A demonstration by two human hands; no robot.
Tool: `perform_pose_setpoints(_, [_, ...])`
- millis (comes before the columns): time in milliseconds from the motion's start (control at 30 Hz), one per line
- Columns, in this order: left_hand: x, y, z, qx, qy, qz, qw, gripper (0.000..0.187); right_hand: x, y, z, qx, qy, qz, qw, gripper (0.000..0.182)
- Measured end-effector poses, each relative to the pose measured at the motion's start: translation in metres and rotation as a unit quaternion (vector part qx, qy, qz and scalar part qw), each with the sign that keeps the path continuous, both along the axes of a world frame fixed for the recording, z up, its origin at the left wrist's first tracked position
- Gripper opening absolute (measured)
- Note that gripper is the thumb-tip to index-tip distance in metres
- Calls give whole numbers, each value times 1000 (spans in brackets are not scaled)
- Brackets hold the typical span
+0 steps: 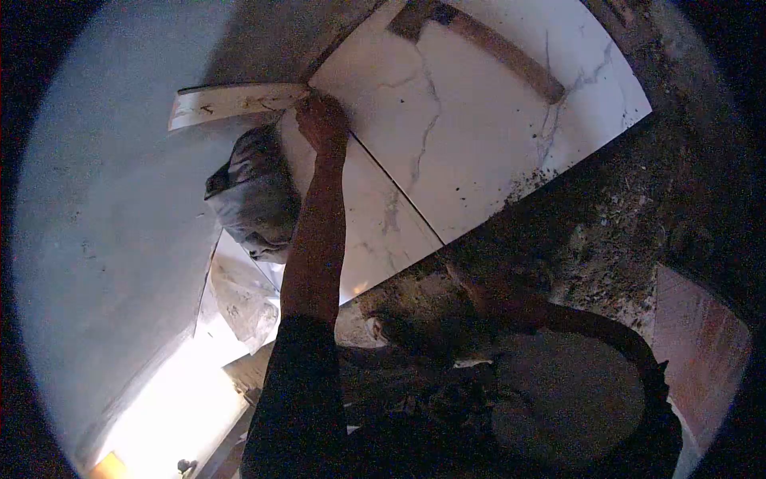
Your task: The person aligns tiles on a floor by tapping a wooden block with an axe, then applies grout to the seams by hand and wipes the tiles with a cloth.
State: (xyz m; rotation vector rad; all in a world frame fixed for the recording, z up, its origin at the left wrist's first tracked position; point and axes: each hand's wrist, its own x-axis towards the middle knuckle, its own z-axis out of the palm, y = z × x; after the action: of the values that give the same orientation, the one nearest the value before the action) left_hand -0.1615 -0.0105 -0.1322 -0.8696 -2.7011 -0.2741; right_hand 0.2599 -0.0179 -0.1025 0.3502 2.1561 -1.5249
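My left hand (323, 124) is at the wall end of the joint between two white marble-patterned floor tiles, a larger tile (471, 136) and a narrower tile (371, 207). Its fingers are curled together beside the end of a narrow tile strip (231, 105) against the wall; anything inside them is hidden. In shadow, my right hand (479, 291) is low at the front edge of the tiles, near the joint's other end. Its fingers are too dark to make out. On the larger tile lies a hammer (503, 56) with a wooden handle.
A crumpled grey bag (255, 195) sits by the wall (104, 184), left of my forearm. Loose dirt (606, 231) borders the tiles, and crumbs lie along their edge. A reddish board (702, 343) stands at right. Bright light (175, 399) falls at the lower left.
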Motion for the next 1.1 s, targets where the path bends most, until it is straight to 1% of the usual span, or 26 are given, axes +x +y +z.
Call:
perform_pose_setpoints(33, [6,4,8,0,0,0,1000,32,1,0,0,0,0,1,1000,34])
perform_pose_setpoints(100, [13,10,21,-99,-85,65,989,39,0,0,0,1,0,2,1000,34])
perform_pose_setpoints(133, [-3,4,-2,-97,-84,65,990,39,0,1,1,3,-1,3,1000,34])
perform_pose_setpoints(167, [-32,-9,-44,-155,-30,43,987,44,-1,2,1,4,0,2,1000,35])
perform_pose_setpoints(200, [-34,-8,-46,-183,-3,32,983,47,0,2,1,6,1,3,1000,35])
perform_pose_setpoints(233, [-24,3,-26,-211,24,22,977,49,1,2,1,4,-1,3,1000,35])
perform_pose_setpoints(267, [-9,12,-7,-149,-56,62,985,55,1,2,0,5,-2,5,1000,35])
perform_pose_setpoints(300, [6,22,16,-85,-135,103,982,60,0,2,0,6,-1,6,1000,36])
perform_pose_setpoints(333, [-8,17,-3,-86,-136,103,982,60,2,3,1,5,-2,6,1000,36])
perform_pose_setpoints(367, [-35,9,-39,-97,-115,88,985,64,2,4,1,7,-2,7,1000,36])
perform_pose_setpoints(400, [-45,10,-48,-103,-105,81,986,66,0,4,-1,6,-2,7,1000,37])
perform_pose_setpoints(433, [-50,13,-49,-110,-95,74,987,68,1,4,0,8,-4,10,1000,37])
perform_pose_setpoints(467, [-58,19,-48,-129,-183,112,968,70,0,4,0,7,-3,9,1000,37])
perform_pose_setpoints(533, [-61,30,-36,-147,-269,152,940,72,-1,3,-1,7,-3,12,1000,38])
perform_pose_setpoints(567, [-58,36,-33,-172,-282,182,926,74,-1,3,-2,7,-1,12,1000,38])
perform_pose_setpoints(633, [-64,35,-43,-195,-294,214,911,75,-3,3,-3,5,-2,14,1000,39])
perform_pose_setpoints(733, [-76,29,-59,-153,-268,167,937,73,-3,2,-4,4,-4,19,1000,40])
perform_pose_setpoints(767, [-83,29,-63,-162,-283,134,936,70,-3,3,-4,5,-4,20,1000,40])
perform_pose_setpoints(833, [-70,44,-41,-169,-300,103,933,67,-3,4,-3,2,-6,24,1000,41])
perform_pose_setpoints(867, [-38,72,9,-185,-334,167,909,65,-3,5,-3,2,-7,27,1000,41])
perform_pose_setpoints(933, [-37,72,7,-198,-365,233,879,63,-3,6,-3,0,-6,31,999,42])
perform_pose_setpoints(967, [-64,47,-47,-141,-287,168,932,59,-3,6,-4,0,-6,34,999,42])
perform_pose_setpoints(1033, [-60,50,-36,-79,-202,103,971,55,-2,6,-5,0,-6,39,999,43])
perform_pose_setpoints(1067, [-55,57,-33,-86,-234,158,956,52,-2,6,-6,1,-6,43,999,44])
perform_pose_setpoints(1100, [-43,63,-18,-92,-265,212,936,48,-2,7,-7,3,-7,47,999,44])
